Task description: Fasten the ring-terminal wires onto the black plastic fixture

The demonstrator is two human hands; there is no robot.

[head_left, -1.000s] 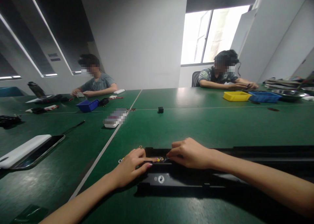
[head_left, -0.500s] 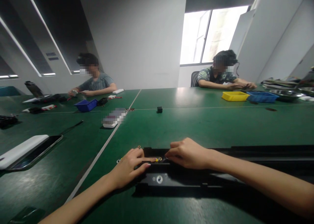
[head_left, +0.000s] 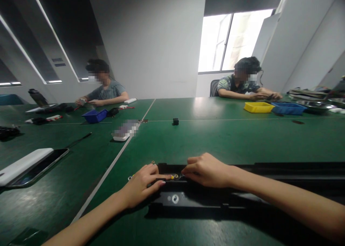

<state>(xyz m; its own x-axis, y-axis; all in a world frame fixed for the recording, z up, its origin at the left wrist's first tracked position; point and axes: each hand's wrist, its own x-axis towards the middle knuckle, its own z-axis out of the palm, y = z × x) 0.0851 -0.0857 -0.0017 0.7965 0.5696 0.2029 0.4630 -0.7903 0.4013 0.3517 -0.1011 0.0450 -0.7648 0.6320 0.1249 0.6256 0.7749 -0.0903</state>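
Note:
A long black channel-shaped rail [head_left: 199, 199] lies across the near side of the table. At its left end is my left hand [head_left: 142, 183], its index finger stretched along the channel and pressing a yellow-sleeved ring terminal [head_left: 176, 176]. The thumb rests against the rail's near wall. Beyond that hand stick out two more metal rings [head_left: 129, 178], one farther back. My right hand [head_left: 206, 170] is bent over the channel just right of the terminal, fingertips pinched on a small metallic piece too hidden to name. A round metal fastener [head_left: 175, 198] sits on the rail's near face.
A small black block [head_left: 175, 121] stands mid-table. To the left lie a phone [head_left: 40, 167] and a white case [head_left: 27, 161]. Blue [head_left: 94, 116] and yellow [head_left: 258, 107] bins stand farther off. Two people sit working across the table.
The whole view has shifted down very slightly. Both hands keep their places on the rail, with no clear movement of the fingers.

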